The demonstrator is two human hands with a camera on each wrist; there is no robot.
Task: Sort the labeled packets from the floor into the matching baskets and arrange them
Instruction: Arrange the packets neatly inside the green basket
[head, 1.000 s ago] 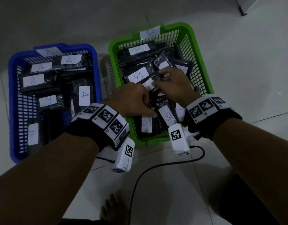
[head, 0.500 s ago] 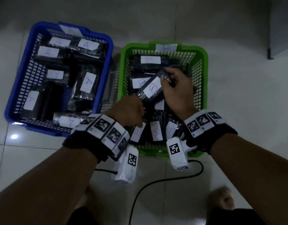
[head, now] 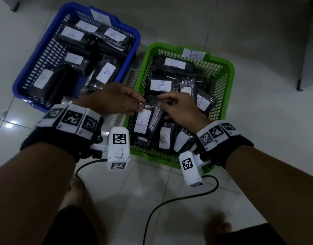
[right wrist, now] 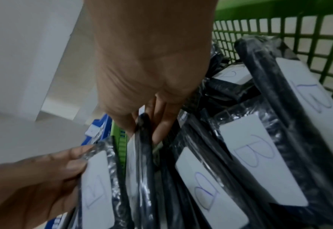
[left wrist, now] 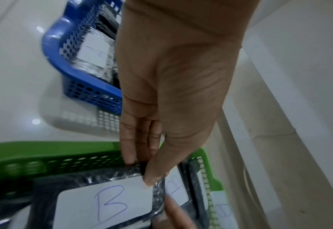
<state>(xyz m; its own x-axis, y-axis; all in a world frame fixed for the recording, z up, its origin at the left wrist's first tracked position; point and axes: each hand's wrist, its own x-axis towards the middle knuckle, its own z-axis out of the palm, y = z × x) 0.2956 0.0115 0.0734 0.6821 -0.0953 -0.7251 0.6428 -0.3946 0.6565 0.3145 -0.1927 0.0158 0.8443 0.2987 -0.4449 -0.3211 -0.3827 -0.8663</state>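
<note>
green basket (head: 230,71): perforated plastic | packets (head: 142,121): glossy crinkled black film, matt white paper labels | floor (head: 258,41): glossy tile

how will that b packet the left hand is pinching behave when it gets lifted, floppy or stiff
Probably fairly stiff: the B packet keeps a flat, straight-edged shape while the left hand pinches only its top edge. Its crinkled, shiny wrap looks slippery, so a fingertip pinch may slide. It seems light, since that pinch alone holds it.

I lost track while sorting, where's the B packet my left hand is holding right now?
In the head view, the B packet stands in the green basket by its near-left wall, its top edge pinched by the left hand, the right hand beside it.
</note>
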